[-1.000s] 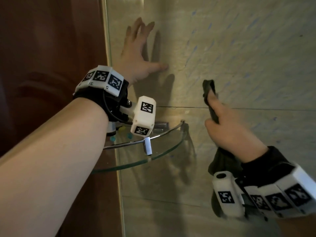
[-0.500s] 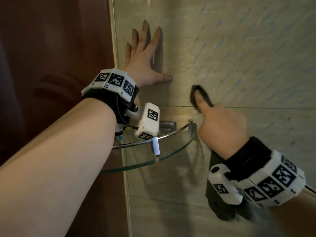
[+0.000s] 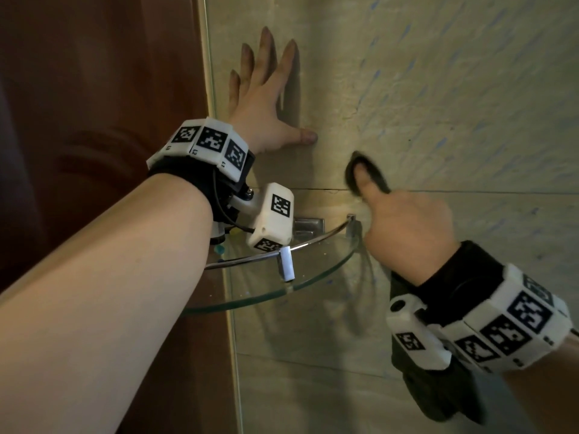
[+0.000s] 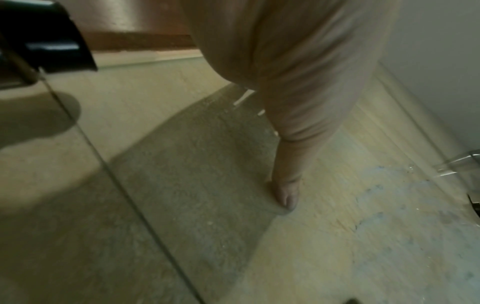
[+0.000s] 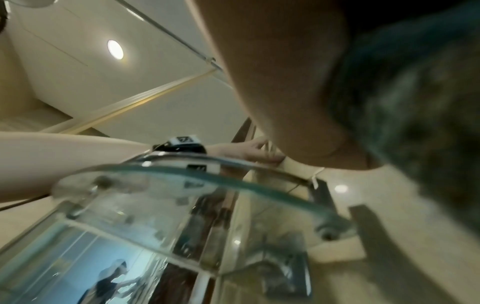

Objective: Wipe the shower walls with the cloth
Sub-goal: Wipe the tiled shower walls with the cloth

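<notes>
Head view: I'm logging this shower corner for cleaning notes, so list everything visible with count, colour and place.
Shower wall: one, beige tile with faint blue streaks, centre and right.
Glass shelf: one, clear with chrome rail, in the corner below the hands.
Glass panel edge: one, clear, left of the wall.
Wooden door: one, reddish brown, far left.
Cloth: one, dark, pressed to the wall, tail hanging below the wrist.
Left hand: flat on the wall, fingers spread.
Right hand: grips the cloth beside the shelf.

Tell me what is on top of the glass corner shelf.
The glass corner shelf carries a chrome rail and bracket. The left hand's wrist camera hides the back corner; something teal peeks out there, unidentifiable.
</notes>
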`<state>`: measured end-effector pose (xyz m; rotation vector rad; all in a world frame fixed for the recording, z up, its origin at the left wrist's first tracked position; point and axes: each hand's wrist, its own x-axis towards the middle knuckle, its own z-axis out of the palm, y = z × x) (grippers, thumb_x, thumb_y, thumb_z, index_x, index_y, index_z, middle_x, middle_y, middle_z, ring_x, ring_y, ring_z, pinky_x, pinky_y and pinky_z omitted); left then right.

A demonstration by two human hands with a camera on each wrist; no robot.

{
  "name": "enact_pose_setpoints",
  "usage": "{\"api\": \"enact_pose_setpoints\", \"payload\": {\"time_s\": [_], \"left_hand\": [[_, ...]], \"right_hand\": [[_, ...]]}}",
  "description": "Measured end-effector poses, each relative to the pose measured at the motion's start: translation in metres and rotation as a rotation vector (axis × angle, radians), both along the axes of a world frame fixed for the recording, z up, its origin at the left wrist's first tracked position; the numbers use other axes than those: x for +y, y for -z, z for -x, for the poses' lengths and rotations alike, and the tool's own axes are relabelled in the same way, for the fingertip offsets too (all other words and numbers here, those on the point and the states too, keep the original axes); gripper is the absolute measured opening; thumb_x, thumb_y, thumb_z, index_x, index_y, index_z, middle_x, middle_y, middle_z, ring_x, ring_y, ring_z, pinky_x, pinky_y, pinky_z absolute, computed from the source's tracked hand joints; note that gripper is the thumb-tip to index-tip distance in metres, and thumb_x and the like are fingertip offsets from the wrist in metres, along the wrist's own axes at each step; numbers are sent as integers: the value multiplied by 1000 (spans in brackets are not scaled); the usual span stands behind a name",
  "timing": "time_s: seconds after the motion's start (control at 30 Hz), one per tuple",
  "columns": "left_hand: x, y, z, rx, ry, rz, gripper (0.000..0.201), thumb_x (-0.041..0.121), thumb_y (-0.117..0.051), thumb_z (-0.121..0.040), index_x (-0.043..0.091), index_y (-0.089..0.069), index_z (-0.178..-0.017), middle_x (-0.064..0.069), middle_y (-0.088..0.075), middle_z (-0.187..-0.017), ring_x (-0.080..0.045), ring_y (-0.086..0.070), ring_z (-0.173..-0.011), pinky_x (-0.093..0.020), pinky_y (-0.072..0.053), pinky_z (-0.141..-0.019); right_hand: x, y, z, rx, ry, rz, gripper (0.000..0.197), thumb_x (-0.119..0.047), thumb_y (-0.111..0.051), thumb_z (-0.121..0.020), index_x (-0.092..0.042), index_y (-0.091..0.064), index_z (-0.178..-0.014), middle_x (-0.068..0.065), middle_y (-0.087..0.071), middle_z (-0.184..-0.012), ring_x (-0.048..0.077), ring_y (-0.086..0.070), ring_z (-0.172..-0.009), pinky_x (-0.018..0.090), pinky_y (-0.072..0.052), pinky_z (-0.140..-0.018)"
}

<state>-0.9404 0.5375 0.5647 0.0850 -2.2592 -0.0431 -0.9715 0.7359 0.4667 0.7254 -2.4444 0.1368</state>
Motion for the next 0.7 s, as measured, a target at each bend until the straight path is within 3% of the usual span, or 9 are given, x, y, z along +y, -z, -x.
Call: {"api": "enact_pose_setpoints", "payload": {"time_s": [0.1, 0.17, 0.23, 0.3, 0.5, 0.6, 0.7], "left_hand": [[0, 0, -1, 1, 0, 4, 113, 51, -73, -75, 24, 5, -152, -8, 23, -157, -32, 23, -143, -46, 11, -115], [1, 1, -1, -2, 5, 1, 113, 50, -73, -75, 24, 5, -152, -8, 23, -157, -32, 23, -143, -45, 12, -115], [1, 1, -1, 1, 3, 1, 113, 49, -73, -76, 24, 6, -152, -8, 23, -157, -32, 23, -143, -45, 12, -115], [1, 1, -1, 5, 6, -3, 113, 49, -73, -75, 24, 6, -152, -8, 23, -157, -32, 23, -143, -45, 12, -115], [1, 1, -1, 0, 11, -9, 114, 49, -75, -74, 24, 4, -152, -7, 23, -157, -32, 23, -142, -46, 12, -115], [1, 0, -1, 2, 14, -12, 113, 48, -74, -75, 24, 4, -152, -7, 24, -157, -31, 24, -142, -46, 12, -115], [1, 1, -1, 6, 19, -14, 113, 48, -74, -75, 24, 4, -152, -7, 23, -157, -31, 23, -142, -46, 12, -115]], "right_hand": [[0, 8, -1, 10, -56, -87, 69, -29, -37, -95, -46, 2, -149, 4, -47, -88, 27, -57, -86, 30, -34, -63], [6, -2, 0, -22, -13, -31, 76, -24, -44, -91, -49, 0, -148, 6, -50, -93, 29, -59, -92, 30, -35, -64], [12, -14, 2, -48, 31, 64, 81, -20, -47, -88, -45, 0, -149, 9, -52, -93, 30, -55, -85, 31, -35, -66], [10, -19, 1, -42, 52, 90, 84, -19, -48, -87, -39, 3, -151, 6, -43, -83, 27, -48, -75, 31, -34, -66], [7, -17, -3, -27, 29, -43, 80, -21, -47, -89, -46, -1, -149, 3, -40, -83, 26, -50, -79, 30, -35, -65], [18, -33, 1, -33, 97, 74, 85, -18, -50, -86, -37, 1, -152, 11, -47, -89, 32, -58, -95, 31, -33, -68], [12, -30, -2, -23, 94, 54, 87, -17, -49, -86, -33, 6, -152, 10, -47, -85, 32, -59, -92, 31, -34, -69]]}}
